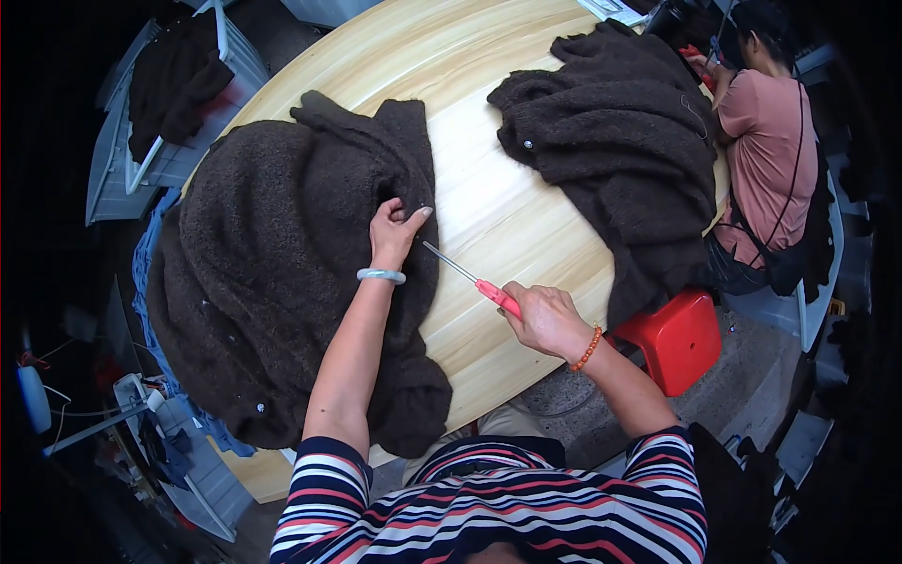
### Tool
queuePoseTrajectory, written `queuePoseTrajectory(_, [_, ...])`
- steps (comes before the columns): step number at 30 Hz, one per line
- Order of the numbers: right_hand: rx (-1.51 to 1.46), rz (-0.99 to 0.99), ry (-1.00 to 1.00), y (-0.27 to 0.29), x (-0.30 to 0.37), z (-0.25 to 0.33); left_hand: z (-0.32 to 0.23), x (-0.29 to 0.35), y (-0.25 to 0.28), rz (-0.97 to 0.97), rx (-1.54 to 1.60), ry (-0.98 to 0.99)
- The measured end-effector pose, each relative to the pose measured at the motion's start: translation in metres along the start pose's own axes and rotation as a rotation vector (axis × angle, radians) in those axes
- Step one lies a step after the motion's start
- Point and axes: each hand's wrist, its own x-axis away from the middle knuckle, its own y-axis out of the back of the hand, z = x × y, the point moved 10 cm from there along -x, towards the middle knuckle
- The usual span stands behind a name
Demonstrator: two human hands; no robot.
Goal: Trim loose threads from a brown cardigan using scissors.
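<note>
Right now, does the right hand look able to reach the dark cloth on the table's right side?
Probably yes: only bare tabletop separates the right hand from the dark cloth, though that hand holds a red-handled tool.

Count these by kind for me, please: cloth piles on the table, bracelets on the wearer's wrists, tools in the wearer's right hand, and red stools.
Cloth piles: 2
Bracelets: 2
Tool: 1
Stool: 1
Total: 6
</note>
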Motion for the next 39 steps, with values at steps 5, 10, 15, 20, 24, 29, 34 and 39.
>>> queuePoseTrajectory(5, [-0.038, -0.048, -0.058, 0.007, -0.013, -0.009, -0.001, -0.024, -0.014, 0.013, -0.252, -0.102])
queuePoseTrajectory(10, [-0.008, -0.078, -0.121, 0.022, -0.037, -0.013, 0.059, -0.029, -0.015, 0.191, 0.282, 0.085])
queuePoseTrajectory(15, [0.042, 0.015, -0.099, 0.011, -0.044, -0.017, 0.052, -0.017, -0.028, 0.3, 0.375, 0.065])
queuePoseTrajectory(20, [0.016, 0.01, -0.111, 0.013, -0.044, -0.017, 0.05, -0.011, -0.035, 0.346, 0.449, 0.127])
queuePoseTrajectory(24, [0.038, 0.084, -0.061, -0.001, -0.043, -0.01, 0.059, -0.016, -0.031, 0.381, 0.394, 0.062])
queuePoseTrajectory(29, [0.005, 0.033, -0.082, 0.003, -0.034, -0.017, 0.063, -0.014, -0.023, 0.217, 0.461, 0.129])
queuePoseTrajectory(34, [-0.029, -0.006, -0.101, 0.002, -0.019, -0.034, 0.061, 0.022, -0.021, 0.142, 0.506, 0.303])
queuePoseTrajectory(39, [-0.023, -0.007, -0.066, -0.003, -0.017, -0.025, 0.059, 0.03, -0.008, 0.106, 0.461, 0.194])
